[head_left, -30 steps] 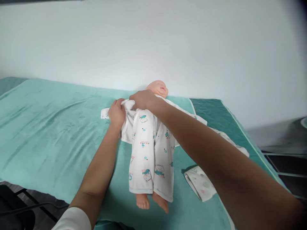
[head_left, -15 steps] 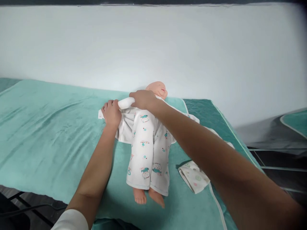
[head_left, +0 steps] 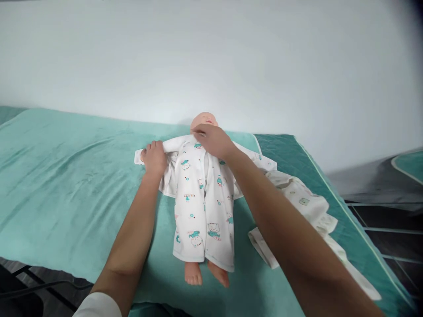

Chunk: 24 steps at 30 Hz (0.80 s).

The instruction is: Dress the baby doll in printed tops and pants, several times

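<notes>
A baby doll point(head_left: 192, 274) lies on its back, head toward the wall and bare feet toward me. It is dressed in a white baby gown point(head_left: 189, 211) with teal and pink animal prints; the front edges meet along the middle. My left hand point(head_left: 154, 157) is closed round the sleeve at the doll's arm on the left, the printed cuff sticking out beyond the fingers. At the neckline, just below the doll's head point(head_left: 202, 119), my right hand point(head_left: 216, 140) has its fingers curled on the gown's collar; its grip is partly hidden.
A second light baby garment point(head_left: 304, 198) with pale prints lies on the right, partly behind my right forearm. Teal cloth point(head_left: 82, 185) covers the table, with a darker green layer point(head_left: 280, 147) along the right. A white wall point(head_left: 211, 61) stands behind. Metal bars point(head_left: 383, 230) show at the right.
My right hand has moved from the gown's left shoulder rightward to the collar. The doll's head has turned face up, and the gown's front has shifted. My left hand stays at the sleeve.
</notes>
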### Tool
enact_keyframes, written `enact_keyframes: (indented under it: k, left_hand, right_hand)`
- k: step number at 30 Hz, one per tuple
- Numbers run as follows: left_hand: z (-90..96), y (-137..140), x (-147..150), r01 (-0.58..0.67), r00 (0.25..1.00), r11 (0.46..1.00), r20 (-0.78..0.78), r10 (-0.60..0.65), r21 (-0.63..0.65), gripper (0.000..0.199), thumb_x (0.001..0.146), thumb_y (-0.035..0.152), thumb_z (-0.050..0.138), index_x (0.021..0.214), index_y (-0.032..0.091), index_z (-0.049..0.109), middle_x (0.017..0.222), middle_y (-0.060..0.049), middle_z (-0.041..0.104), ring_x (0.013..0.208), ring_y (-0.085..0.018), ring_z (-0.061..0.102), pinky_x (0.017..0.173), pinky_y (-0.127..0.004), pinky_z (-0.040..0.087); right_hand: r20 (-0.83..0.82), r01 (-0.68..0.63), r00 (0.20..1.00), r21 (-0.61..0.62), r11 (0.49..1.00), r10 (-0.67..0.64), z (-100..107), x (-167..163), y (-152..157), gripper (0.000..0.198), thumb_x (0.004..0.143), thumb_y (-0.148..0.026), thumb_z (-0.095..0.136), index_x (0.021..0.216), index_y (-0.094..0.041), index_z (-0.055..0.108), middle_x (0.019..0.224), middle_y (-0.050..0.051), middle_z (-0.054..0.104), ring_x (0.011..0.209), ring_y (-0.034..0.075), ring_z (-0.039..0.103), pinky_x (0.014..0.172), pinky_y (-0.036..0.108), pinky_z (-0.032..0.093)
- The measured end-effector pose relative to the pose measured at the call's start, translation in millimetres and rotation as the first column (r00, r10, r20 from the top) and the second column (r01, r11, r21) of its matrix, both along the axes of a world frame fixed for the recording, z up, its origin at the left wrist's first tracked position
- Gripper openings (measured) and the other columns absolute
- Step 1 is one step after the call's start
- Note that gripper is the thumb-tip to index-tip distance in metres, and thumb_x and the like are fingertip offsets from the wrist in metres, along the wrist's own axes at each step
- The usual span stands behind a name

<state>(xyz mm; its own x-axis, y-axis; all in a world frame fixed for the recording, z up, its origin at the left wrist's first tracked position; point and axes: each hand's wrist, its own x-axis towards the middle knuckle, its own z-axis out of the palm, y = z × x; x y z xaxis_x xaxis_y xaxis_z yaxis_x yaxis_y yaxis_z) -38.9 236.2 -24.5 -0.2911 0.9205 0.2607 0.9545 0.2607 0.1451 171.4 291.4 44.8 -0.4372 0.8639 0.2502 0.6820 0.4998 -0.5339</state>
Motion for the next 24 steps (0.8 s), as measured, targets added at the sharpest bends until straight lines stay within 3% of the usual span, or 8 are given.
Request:
enact_keyframes:
  k: [3,5,8,14,18,21,24]
  left_hand:
    - [-1.1,-2,1,-0.005,1.0,1.0,0.015,0.005,0.003,0.034,0.097,0.019,0.043,0.128,0.02,0.056,0.131,-0.015,0.063,0.125,-0.032,0.054,0.11,-0.05,0.041]
    - [-1.7,-3,3,0.006,1.0,1.0,0.02,-0.006,0.009,0.036,0.096,0.02,0.044,0.131,0.021,0.055,0.133,-0.016,0.062,0.128,-0.032,0.053,0.114,-0.051,0.038]
    - [-0.7,-4,7,0.009,1.0,1.0,0.028,-0.009,0.021,0.048,0.095,0.017,0.043,0.142,0.022,0.05,0.142,-0.016,0.058,0.135,-0.033,0.05,0.12,-0.056,0.032]
    - [1.0,-8,12,0.238,0.971,0.969,0.014,-0.239,0.06,0.071,0.094,0.014,0.037,0.163,0.027,0.027,0.162,-0.012,0.042,0.151,-0.031,0.034,0.126,-0.068,0.014]
    - [1.4,-8,11,0.238,0.957,0.965,0.143,-0.253,0.111,0.071,0.089,0.014,0.043,0.159,0.027,0.035,0.16,-0.011,0.046,0.151,-0.031,0.036,0.127,-0.068,0.008]
    - [13.2,-13,22,0.186,0.883,0.943,0.374,-0.284,0.277,0.057,0.088,0.015,0.044,0.142,0.026,0.056,0.15,-0.008,0.057,0.142,-0.027,0.048,0.128,-0.058,0.023]
    - [38.1,-18,52,0.266,0.746,0.871,0.485,-0.457,0.412,0.039,0.093,0.025,0.046,0.127,0.024,0.065,0.134,-0.006,0.068,0.127,-0.023,0.061,0.115,-0.041,0.046]
  right_hand:
    - [-0.244,0.254,0.941,0.051,0.966,-0.235,-36,47,-14,0.04,0.096,-0.032,0.046,0.128,-0.019,0.067,0.131,0.011,0.069,0.121,0.029,0.061,0.108,0.048,0.046]
    - [-0.243,0.382,0.904,0.091,0.92,-0.351,-63,69,-20,0.041,0.096,-0.032,0.046,0.129,-0.017,0.065,0.132,0.015,0.068,0.124,0.03,0.059,0.11,0.05,0.043]
    - [-0.141,0.423,0.904,0.171,0.89,-0.403,-86,82,-23,0.043,0.096,-0.031,0.047,0.133,-0.017,0.064,0.137,0.015,0.065,0.127,0.032,0.056,0.112,0.051,0.04]
    - [0.004,0.504,0.859,0.175,0.846,-0.513,-81,89,-14,0.043,0.095,-0.021,0.044,0.132,-0.022,0.065,0.131,0.012,0.068,0.121,0.032,0.057,0.108,0.05,0.038]
    - [-0.02,0.607,0.793,0.1,0.788,-0.608,-79,101,-9,0.044,0.09,-0.015,0.042,0.125,-0.021,0.068,0.122,0.012,0.071,0.11,0.03,0.061,0.097,0.044,0.042]
    - [-0.054,0.63,0.776,0.098,0.77,-0.628,-83,101,-8,0.041,0.093,-0.019,0.042,0.125,-0.019,0.068,0.121,0.013,0.071,0.11,0.031,0.06,0.099,0.044,0.04]
    - [-0.05,0.643,0.765,0.108,0.758,-0.642,-87,98,-7,0.037,0.096,-0.026,0.045,0.123,-0.017,0.069,0.122,0.013,0.072,0.114,0.032,0.059,0.106,0.045,0.035]
